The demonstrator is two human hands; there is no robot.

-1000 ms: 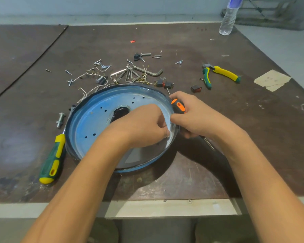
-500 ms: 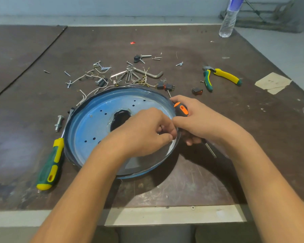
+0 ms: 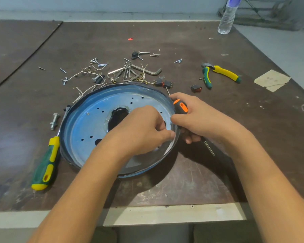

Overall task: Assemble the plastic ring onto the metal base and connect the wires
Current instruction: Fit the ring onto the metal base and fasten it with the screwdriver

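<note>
Left hand pinching the plastic ring at the metal base's rim, right hand gripping an orange-handled screwdriver: ring seemingly being seated, wires lying unconnected behind

- left hand was bare, left forearm bare right down to frame edge
- right hand was bare, right forearm the same
- fingernails that showed were short, plain
</note>
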